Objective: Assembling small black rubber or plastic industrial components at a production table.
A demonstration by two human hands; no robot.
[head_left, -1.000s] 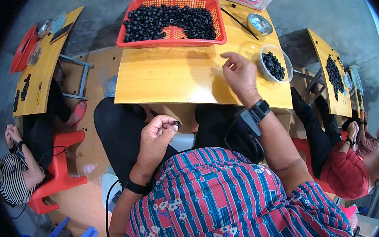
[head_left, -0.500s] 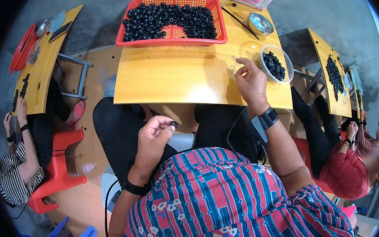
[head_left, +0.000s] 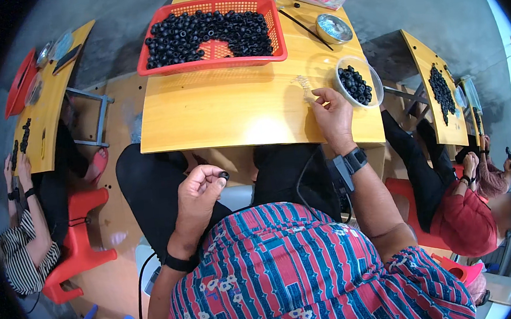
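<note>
Head view: black ring (head_left: pixel 224 176) in the left hand (head_left: pixel 197 191), right hand (head_left: pixel 333 117) at the clear bits (head_left: pixel 302 85).

Short of the near edge of the surface (head_left: pixel 204 115), the left grip is closed to a pinch, the ring showing at the tips of thumb and finger. On the surface, the right grip has thumb and forefinger close together beside the bits, which are too small and glassy for me to tell whether one is caught. Just to its right stands the tub (head_left: pixel 375 77) of rings; the red basket (head_left: pixel 230 64) holds many more at the back. I'd judge the step as picking up a bit, ring held ready. The next move calls for a light, exact pinch.
</note>
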